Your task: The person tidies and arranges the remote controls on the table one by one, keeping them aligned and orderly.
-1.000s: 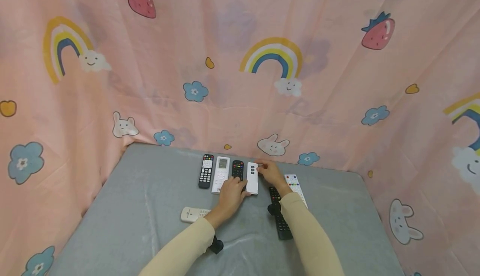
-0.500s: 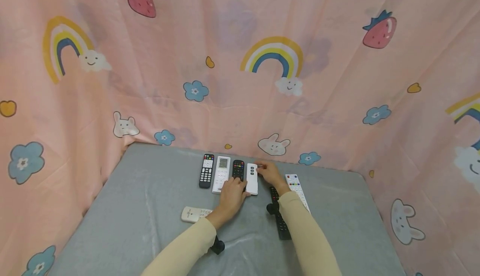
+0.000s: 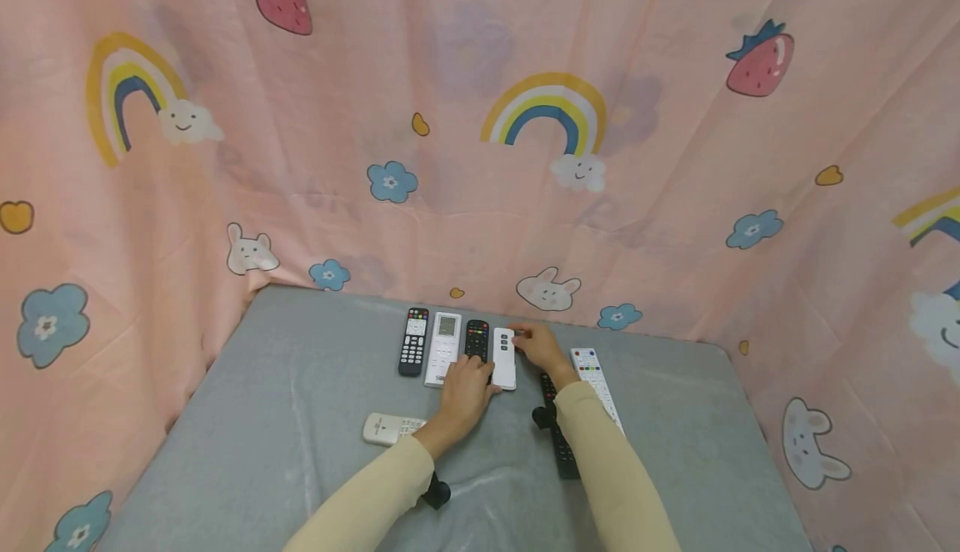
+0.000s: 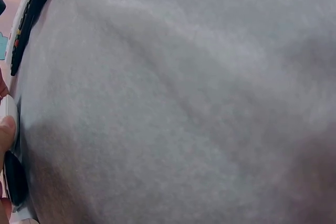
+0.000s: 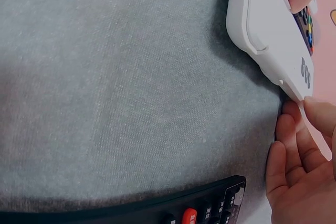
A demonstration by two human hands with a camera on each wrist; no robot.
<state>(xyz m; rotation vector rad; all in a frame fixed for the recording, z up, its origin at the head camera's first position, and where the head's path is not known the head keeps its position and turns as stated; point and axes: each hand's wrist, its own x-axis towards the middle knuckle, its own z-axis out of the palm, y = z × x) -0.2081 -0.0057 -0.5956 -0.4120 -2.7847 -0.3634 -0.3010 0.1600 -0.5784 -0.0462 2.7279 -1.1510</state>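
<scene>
A small white remote (image 3: 504, 358) lies last in a row at the table's back, beside a black remote (image 3: 476, 338), a white remote with a screen (image 3: 443, 347) and another black remote (image 3: 412, 342). My left hand (image 3: 468, 389) holds its near end, thumb (image 4: 6, 129) against its side. My right hand (image 3: 536, 345) pinches its far right corner, thumb on the end and fingers (image 5: 286, 145) along the side. The right wrist view shows the small white remote (image 5: 270, 32) flat on the cloth.
A long black remote (image 3: 558, 444) lies under my right forearm, with a white remote with coloured buttons (image 3: 592, 371) to its right. Another white remote (image 3: 390, 429) lies at the front left. Grey cloth (image 3: 285, 419) covers the table; a pink printed curtain (image 3: 480, 160) surrounds it.
</scene>
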